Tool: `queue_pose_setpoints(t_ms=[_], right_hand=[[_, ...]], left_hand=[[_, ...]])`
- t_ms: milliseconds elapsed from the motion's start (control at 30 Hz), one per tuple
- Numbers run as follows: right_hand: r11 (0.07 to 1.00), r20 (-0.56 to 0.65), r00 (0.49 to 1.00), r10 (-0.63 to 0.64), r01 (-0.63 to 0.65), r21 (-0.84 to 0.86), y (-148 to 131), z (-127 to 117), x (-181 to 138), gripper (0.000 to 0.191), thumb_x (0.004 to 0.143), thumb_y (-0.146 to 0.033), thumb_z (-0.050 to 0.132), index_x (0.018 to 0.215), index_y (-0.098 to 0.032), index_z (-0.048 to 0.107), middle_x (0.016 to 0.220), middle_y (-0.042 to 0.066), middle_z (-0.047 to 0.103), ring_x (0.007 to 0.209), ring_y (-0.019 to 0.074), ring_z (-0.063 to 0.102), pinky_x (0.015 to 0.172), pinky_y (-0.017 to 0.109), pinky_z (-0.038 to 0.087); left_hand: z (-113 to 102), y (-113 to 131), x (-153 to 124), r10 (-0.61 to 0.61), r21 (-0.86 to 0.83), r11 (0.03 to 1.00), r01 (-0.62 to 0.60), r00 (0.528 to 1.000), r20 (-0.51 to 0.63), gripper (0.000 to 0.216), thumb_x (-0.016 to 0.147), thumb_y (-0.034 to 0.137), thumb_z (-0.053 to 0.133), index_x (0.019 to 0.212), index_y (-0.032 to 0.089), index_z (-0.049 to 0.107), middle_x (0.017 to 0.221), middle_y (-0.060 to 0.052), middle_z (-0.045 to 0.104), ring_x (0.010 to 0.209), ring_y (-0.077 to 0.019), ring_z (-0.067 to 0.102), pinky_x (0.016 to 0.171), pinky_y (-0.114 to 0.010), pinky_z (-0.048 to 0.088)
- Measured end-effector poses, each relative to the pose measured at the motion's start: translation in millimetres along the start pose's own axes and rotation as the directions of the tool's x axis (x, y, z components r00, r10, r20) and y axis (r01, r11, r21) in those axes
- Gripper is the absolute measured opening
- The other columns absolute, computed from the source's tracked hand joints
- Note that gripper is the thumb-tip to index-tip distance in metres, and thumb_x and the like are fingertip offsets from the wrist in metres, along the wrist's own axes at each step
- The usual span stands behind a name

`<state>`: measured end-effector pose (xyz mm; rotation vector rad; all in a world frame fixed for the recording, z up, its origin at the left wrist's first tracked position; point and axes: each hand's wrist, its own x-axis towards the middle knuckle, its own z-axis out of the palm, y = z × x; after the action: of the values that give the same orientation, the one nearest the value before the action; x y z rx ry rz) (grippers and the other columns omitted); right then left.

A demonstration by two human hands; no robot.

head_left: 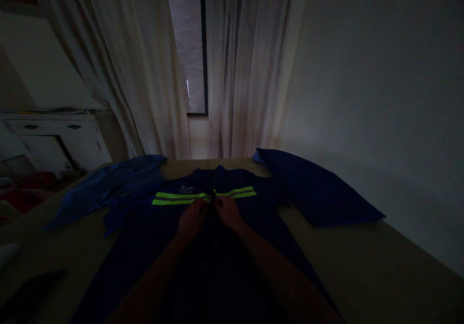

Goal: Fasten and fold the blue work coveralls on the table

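Note:
A dark blue work shirt (152, 232) lies spread on the bed-like surface, its collar at the far end. Across its chest runs a yellow-green reflective stripe (174, 198), with pale lettering above it on the left. My left hand (193, 215) and my right hand (227, 211) meet at the shirt's front opening, right by the stripe. Both have their fingers closed in a pinch on the shirt's front edges. The dim light hides the fingertips and any button or zip between them.
A lighter blue garment (108, 184) lies to the left, and a folded dark blue cloth (315, 188) to the right by the wall (377, 96). Near the lower left is a dark flat object (32, 295). Beyond are curtains (141, 72) and a white cabinet (54, 130).

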<state>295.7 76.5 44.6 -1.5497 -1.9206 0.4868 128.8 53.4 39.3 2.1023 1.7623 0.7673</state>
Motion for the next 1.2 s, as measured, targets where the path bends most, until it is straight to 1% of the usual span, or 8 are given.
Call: queue_pose_setpoints(t_ms=[100, 167, 367, 567, 700, 833, 1033, 1200], right_hand=[[1.000, -0.099, 0.995, -0.006, 0.004, -0.019, -10.1, 3.4, -0.9, 0.020, 0.095, -0.023, 0.058, 0.111, -0.019, 0.070, 0.115, 0.010, 0.071, 0.109, 0.0229, 0.065, 0.094, 0.031, 0.045], [0.999, -0.126, 0.991, -0.037, 0.032, -0.044, -15.0, 6.9, -2.7, 0.018, 0.096, -0.023, 0.057, 0.108, -0.021, 0.070, 0.113, 0.009, 0.071, 0.105, 0.0219, 0.065, 0.093, 0.031, 0.044], [0.999, -0.085, 0.995, -0.043, 0.044, 0.006, -9.8, 14.9, -2.8, 0.014, 0.088, -0.029, 0.066, 0.097, -0.018, 0.070, 0.101, 0.007, 0.072, 0.094, 0.0205, 0.066, 0.082, 0.028, 0.045], [0.995, -0.030, 0.995, -0.094, 0.095, 0.023, -6.2, 10.9, -2.6, 0.009, 0.087, -0.021, 0.065, 0.093, -0.019, 0.071, 0.096, 0.004, 0.072, 0.091, 0.0174, 0.065, 0.080, 0.025, 0.044], [0.993, -0.029, 0.995, -0.091, 0.088, -0.073, -15.3, 6.6, -9.6, 0.012, 0.089, -0.025, 0.062, 0.094, -0.019, 0.070, 0.101, 0.007, 0.070, 0.092, 0.0196, 0.064, 0.081, 0.027, 0.043], [0.979, -0.014, 0.994, -0.104, 0.100, -0.179, -19.9, 4.7, -14.0, 0.013, 0.092, -0.025, 0.059, 0.096, -0.019, 0.070, 0.105, 0.008, 0.069, 0.092, 0.0193, 0.064, 0.081, 0.027, 0.043], [0.981, -0.003, 0.990, -0.143, 0.142, -0.129, -14.4, 4.6, -11.1, 0.010, 0.089, -0.023, 0.064, 0.094, -0.019, 0.072, 0.098, 0.007, 0.071, 0.091, 0.0193, 0.064, 0.081, 0.027, 0.043], [0.980, -0.021, 0.980, -0.196, 0.195, -0.048, -14.0, 3.8, -10.0, 0.009, 0.090, -0.023, 0.065, 0.093, -0.019, 0.072, 0.094, 0.005, 0.072, 0.089, 0.0184, 0.064, 0.080, 0.026, 0.043]], left_hand=[[-0.4, 1.0, -0.3, 0.008, 0.024, 1.000, -0.008, 1.000, 0.009, 0.017, 0.099, 0.018, 0.049, 0.107, 0.024, 0.062, 0.112, -0.004, 0.068, 0.103, -0.0194, 0.065, 0.087, -0.029, 0.045], [-0.4, 0.9, 0.3, -0.003, 0.038, 0.999, 0.002, 1.000, 0.011, 0.017, 0.100, 0.020, 0.047, 0.106, 0.024, 0.062, 0.111, -0.005, 0.069, 0.103, -0.0203, 0.065, 0.086, -0.030, 0.045], [0.7, -1.0, 2.2, -0.045, 0.037, 0.998, 0.045, 0.999, -0.001, 0.015, 0.099, 0.021, 0.050, 0.105, 0.023, 0.063, 0.110, -0.005, 0.070, 0.104, -0.0201, 0.065, 0.089, -0.029, 0.044], [-2.3, 7.7, -2.3, -0.046, 0.064, 0.997, 0.046, 0.999, -0.006, 0.014, 0.101, 0.026, 0.048, 0.106, 0.025, 0.061, 0.109, -0.004, 0.069, 0.102, -0.0212, 0.065, 0.085, -0.030, 0.044], [-3.1, 13.8, -6.3, -0.029, 0.123, 0.992, 0.031, 0.999, -0.019, 0.013, 0.101, 0.024, 0.045, 0.102, 0.024, 0.059, 0.106, -0.004, 0.068, 0.098, -0.0205, 0.066, 0.080, -0.029, 0.043], [-4.5, 15.1, -7.5, 0.054, 0.178, 0.983, -0.047, 0.998, -0.036, 0.015, 0.103, 0.020, 0.043, 0.101, 0.023, 0.058, 0.109, -0.005, 0.066, 0.099, -0.0181, 0.065, 0.083, -0.027, 0.044], [-4.6, 15.2, -6.3, 0.100, 0.237, 0.967, -0.091, 0.995, -0.028, 0.018, 0.103, 0.015, 0.041, 0.102, 0.021, 0.057, 0.108, -0.005, 0.066, 0.105, -0.0175, 0.062, 0.093, -0.027, 0.043], [-3.7, 17.5, -8.2, 0.061, 0.309, 0.950, -0.053, 0.998, -0.017, 0.017, 0.102, 0.015, 0.039, 0.105, 0.021, 0.055, 0.110, -0.008, 0.064, 0.103, -0.0207, 0.064, 0.084, -0.029, 0.046]])
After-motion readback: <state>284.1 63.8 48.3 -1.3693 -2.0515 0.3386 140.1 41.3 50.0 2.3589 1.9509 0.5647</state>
